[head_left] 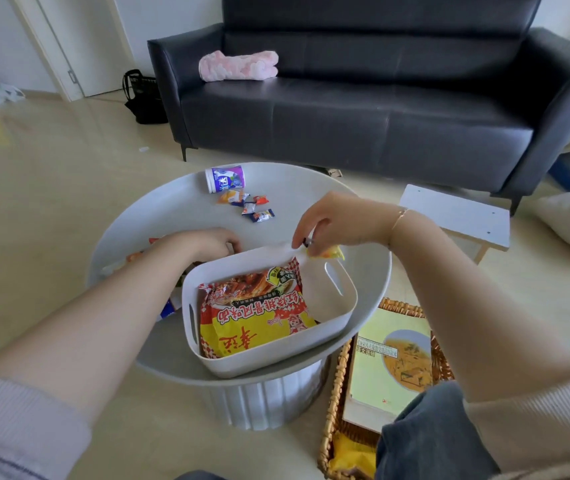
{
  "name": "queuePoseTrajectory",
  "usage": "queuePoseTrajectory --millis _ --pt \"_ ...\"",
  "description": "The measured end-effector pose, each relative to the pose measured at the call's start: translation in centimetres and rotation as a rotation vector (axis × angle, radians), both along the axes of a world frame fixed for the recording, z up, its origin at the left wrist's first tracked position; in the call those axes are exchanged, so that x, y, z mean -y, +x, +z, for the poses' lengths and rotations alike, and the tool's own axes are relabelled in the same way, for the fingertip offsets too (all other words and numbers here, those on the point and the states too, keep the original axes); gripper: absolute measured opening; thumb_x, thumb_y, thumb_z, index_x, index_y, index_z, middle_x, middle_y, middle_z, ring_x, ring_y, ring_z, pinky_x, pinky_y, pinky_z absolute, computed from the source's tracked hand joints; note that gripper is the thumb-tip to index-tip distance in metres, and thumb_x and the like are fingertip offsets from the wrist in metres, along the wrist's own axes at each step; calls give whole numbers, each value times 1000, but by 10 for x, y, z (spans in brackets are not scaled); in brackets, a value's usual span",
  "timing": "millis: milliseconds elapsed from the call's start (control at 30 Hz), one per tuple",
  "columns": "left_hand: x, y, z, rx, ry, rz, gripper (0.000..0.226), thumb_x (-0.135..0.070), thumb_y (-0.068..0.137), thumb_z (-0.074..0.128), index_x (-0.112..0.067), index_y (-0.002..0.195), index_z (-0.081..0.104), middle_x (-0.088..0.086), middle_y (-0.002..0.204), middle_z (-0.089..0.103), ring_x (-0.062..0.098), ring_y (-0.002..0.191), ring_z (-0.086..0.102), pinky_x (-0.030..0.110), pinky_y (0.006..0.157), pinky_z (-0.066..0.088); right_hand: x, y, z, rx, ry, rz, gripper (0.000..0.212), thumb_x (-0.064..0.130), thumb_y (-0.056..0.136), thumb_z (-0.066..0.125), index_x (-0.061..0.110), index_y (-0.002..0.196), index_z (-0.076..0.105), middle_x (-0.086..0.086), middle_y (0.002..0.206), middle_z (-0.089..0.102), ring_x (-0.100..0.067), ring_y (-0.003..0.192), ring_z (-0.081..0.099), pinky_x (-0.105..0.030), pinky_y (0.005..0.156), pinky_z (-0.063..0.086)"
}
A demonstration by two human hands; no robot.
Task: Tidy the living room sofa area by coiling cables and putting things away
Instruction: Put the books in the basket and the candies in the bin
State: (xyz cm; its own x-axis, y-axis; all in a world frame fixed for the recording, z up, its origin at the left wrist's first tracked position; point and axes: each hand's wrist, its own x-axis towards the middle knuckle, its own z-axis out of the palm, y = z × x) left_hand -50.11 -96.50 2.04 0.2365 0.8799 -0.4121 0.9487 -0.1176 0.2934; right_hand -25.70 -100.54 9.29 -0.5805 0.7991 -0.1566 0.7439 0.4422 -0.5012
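Head view looks down on a round grey desk (159,216) with a white bin (269,355) sitting at its near edge. A red and yellow noodle packet (255,317) lies inside the bin, filling its left part and leaning toward the far wall.

The right hand (335,223) hangs over the bin's far right corner, its fingertips pinching a small yellow sachet (328,252) just above the rim; a thin bracelet (397,220) circles that wrist. The left hand (207,242) reaches beyond the bin's far left corner, down at the desk surface, fingers curled under among some snack wrappers (141,252) at the left edge. The bin wall and the hand itself hide the fingertips, so I cannot tell whether it grips anything.

Toward the far edge of the desk a small purple and white cup (224,180) lies on its side, and a cluster of wrapped candies (247,204) is scattered just beside it, nearer the middle.

On the floor to the right of the desk stands a wicker basket (333,386) holding a book (390,362) with a bowl pictured on its cover. Behind the desk is a dark sofa (345,116) with a pink cloth (238,65) on its left seat, and a black bag (143,98) stands on the floor at the sofa's left end.
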Motion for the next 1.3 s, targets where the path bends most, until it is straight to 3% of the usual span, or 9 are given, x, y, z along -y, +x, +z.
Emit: queuePoseTrajectory --millis 133,233,467,667,800,933,1133,1233,1300 --pt "-5 4 -10 171 41 39 17 -11 97 56 -25 105 59 5 98 58 20 89 54 32 79 45 10 5 -5 -21 -66 -11 22 15 88 67 22 108 74 12 103 68 -3 92 62 -16 87 46" --pt "-5 6 -10 344 -15 -23 27 -13 99 54 -37 109 57 5 98 59 22 89 55 36 83 48 7 8 -4 -193 168 -179 20 12 91 61 15 105 75 5 105 70 -6 88 62 -11 82 48" --pt "-11 15 -9 154 195 -220 26 -6 93 55 -29 90 65 -1 102 59 21 97 56 35 89 48 -11 10 -18 -180 283 -428 23 13 88 54 18 91 76 4 95 70 -17 89 65 -30 84 54" --pt "5 38 29 698 316 4 18 -8 84 74 -17 98 67 3 84 64 15 76 63 21 58 54 -27 19 -32 -206 388 -629 24 9 81 50 3 87 72 -15 89 71 -33 91 65 -43 78 57" --pt "38 75 54 490 330 -330 20 -10 80 78 -19 96 71 -8 92 64 6 89 60 21 79 49 -36 37 -35 -648 122 -849 19 9 86 54 9 79 71 -6 79 72 -22 72 65 -39 70 61" --pt "47 84 41 325 149 -443 27 -17 81 78 -29 104 72 -20 99 62 -3 97 59 26 91 49 -46 37 -44 -678 39 -901 17 8 87 54 5 84 70 -3 74 68 -20 69 61 -36 67 58" --pt "21 44 49 733 344 -46 11 -7 86 72 -11 97 74 -4 94 73 -1 86 67 14 82 51 -64 15 -61 -526 63 -789 22 13 83 52 2 86 71 -9 83 72 -25 69 65 -46 71 60" --pt "-18 18 35 604 449 176 14 -1 85 71 -10 97 70 -1 95 69 -4 78 63 6 70 43 -74 4 -74 -347 114 -707 25 13 81 51 1 91 71 -17 92 72 -25 68 60 -43 72 59" --pt "-48 3 18 366 512 225 26 -3 83 72 -10 109 69 6 111 62 12 97 59 12 76 40 -78 -3 -82 -277 126 -634 23 10 85 54 3 97 72 -14 102 72 -19 76 59 -35 73 54"
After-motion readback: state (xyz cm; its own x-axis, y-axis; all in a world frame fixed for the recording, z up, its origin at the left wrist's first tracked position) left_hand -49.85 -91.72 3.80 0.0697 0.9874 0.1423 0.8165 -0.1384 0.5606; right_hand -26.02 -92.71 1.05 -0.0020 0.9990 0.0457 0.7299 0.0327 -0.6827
